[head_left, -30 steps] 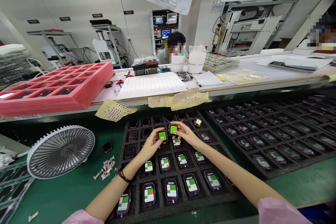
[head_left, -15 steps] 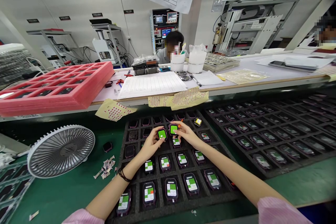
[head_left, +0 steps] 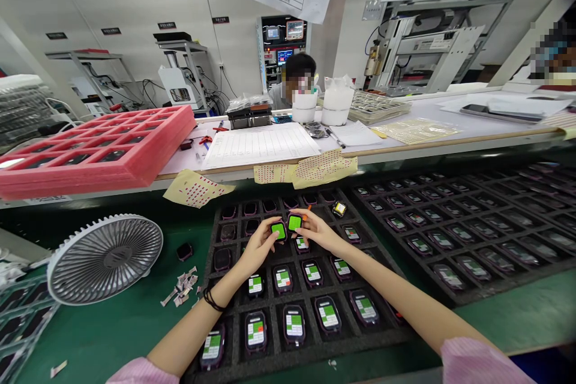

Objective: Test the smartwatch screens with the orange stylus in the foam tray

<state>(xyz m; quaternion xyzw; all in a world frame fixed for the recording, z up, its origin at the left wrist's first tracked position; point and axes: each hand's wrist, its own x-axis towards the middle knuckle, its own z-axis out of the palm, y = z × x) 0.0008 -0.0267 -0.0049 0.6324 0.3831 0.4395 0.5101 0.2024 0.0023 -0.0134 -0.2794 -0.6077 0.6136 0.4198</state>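
Two smartwatch bodies with lit green screens are held close together above a dark foam tray [head_left: 310, 345]. My left hand [head_left: 260, 245] is closed on the left smartwatch [head_left: 278, 230], its thumb over the lower part of the screen. In my right hand [head_left: 317, 231] is the other smartwatch [head_left: 294, 222], with the thumb near its screen's lower right. An orange tab [head_left: 308, 211] sticks up by the right fingers. Below the hands, several watches [head_left: 294, 324] lie in the tray's compartments, many showing green and white screens, some with a red patch. Watches farther back are dark.
A grey fan [head_left: 105, 259] stands at left, beside a loose watch [head_left: 184, 251] and small strips [head_left: 182, 288]. At right lies a second foam tray [head_left: 483, 294] of watches. A shelf above bears a pink foam tray [head_left: 148, 159] and paper sheets [head_left: 263, 144]. A person [head_left: 279, 95] sits behind.
The right smartwatch has shifted slightly left, nearer the left one. My left thumb has moved a little across its watch's screen, which now shows more plain green.
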